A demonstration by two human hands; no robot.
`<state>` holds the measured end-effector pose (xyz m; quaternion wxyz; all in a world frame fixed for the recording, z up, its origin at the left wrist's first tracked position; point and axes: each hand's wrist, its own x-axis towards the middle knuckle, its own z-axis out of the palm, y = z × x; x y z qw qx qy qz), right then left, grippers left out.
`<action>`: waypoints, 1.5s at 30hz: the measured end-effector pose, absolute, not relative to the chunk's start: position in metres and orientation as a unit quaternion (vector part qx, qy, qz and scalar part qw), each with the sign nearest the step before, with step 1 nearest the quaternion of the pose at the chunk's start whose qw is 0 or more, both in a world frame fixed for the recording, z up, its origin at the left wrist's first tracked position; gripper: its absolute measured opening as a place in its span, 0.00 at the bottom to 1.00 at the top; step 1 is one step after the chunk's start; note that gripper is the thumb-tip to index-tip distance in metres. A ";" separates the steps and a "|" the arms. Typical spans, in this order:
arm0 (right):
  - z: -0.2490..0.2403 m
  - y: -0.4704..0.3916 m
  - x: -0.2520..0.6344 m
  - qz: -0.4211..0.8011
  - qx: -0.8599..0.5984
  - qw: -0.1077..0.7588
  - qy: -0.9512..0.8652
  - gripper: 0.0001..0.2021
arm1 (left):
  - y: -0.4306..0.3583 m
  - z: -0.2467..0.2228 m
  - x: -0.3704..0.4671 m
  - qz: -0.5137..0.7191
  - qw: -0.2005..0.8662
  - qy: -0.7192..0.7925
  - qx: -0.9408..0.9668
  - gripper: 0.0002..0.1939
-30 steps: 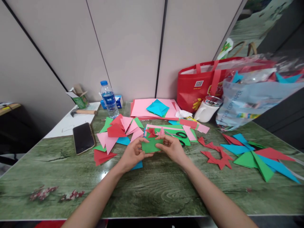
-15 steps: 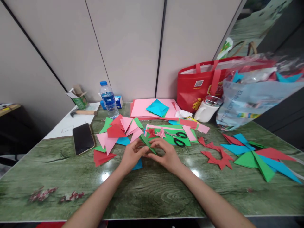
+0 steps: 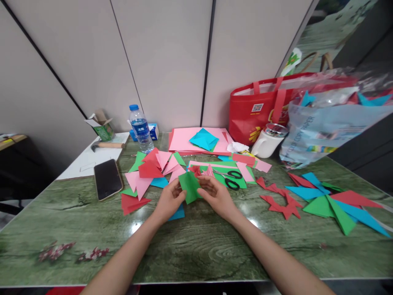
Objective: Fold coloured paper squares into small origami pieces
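Note:
A small creased sheet of green paper [image 3: 189, 187] is held up between my hands above the table, its face toward me. My left hand [image 3: 170, 200] pinches its left edge, thumb in front. On the opposite edge, my right hand [image 3: 217, 196] grips it with thumb and fingers. Beneath my left hand lies a piece of blue paper [image 3: 177, 212], partly hidden. Scissors [image 3: 231, 179] with black handles rest just beyond my right hand on green and pink sheets. To the left spreads a pile of red, pink and green folded papers [image 3: 150, 174].
Red star-shaped cutouts [image 3: 283, 207] and folded coloured papers [image 3: 333, 205] lie right. At the back stand a water bottle [image 3: 141, 129], a white mug [image 3: 267, 143], a red bag [image 3: 254, 112] and a plastic bag [image 3: 322, 131]. A phone [image 3: 107, 180] and a hammer [image 3: 109, 145] are left.
The green paper was folded narrow and seen slantwise; now it is opened out flat toward me. My hands have drawn slightly apart along its edges.

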<state>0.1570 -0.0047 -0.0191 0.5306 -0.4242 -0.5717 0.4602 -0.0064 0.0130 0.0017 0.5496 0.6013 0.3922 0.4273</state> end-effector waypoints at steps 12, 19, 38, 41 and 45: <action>-0.018 0.000 0.166 0.414 -0.469 0.500 -0.599 0.11 | 0.016 0.001 -0.011 0.467 0.661 0.393 0.437 0.13; -0.011 -0.003 0.167 0.434 -0.373 0.471 -0.672 0.10 | 0.017 -0.001 -0.012 0.468 0.638 0.409 0.455 0.14; -0.017 -0.008 0.154 0.421 -0.441 0.558 -0.563 0.17 | 0.003 0.006 -0.002 0.457 0.609 0.394 0.514 0.23; -0.016 -0.009 0.154 0.407 -0.442 0.563 -0.567 0.12 | 0.004 0.005 -0.004 0.462 0.580 0.412 0.530 0.19; -0.018 -0.009 0.154 0.392 -0.467 0.559 -0.562 0.12 | 0.006 0.003 -0.005 0.464 0.520 0.444 0.563 0.14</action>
